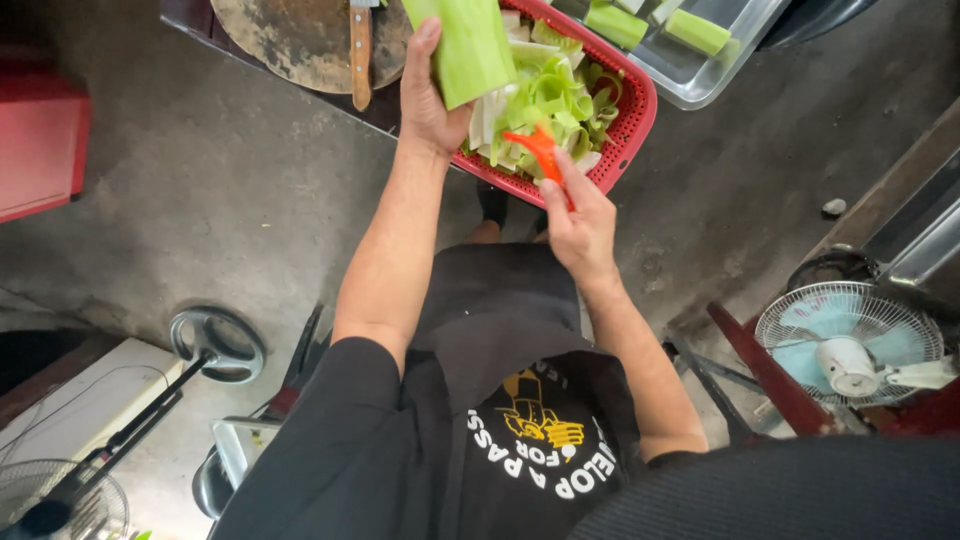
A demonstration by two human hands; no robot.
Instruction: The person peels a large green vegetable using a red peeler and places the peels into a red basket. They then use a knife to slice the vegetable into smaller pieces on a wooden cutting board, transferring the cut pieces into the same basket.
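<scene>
view: head, single camera | position: worn above the person's chest, looked steeply down | facing: forward over the red basket (625,130) | range: close, arms filled centre | beyond basket: steel tray (700,75) | below basket: concrete floor (200,190) | right: fan (850,350)

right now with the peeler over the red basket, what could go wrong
1. The left hand holds the green stalk with its thumb along it; the orange peeler in the right hand could nick it.
2. The red basket juts past the table edge, so it might tip.
</scene>
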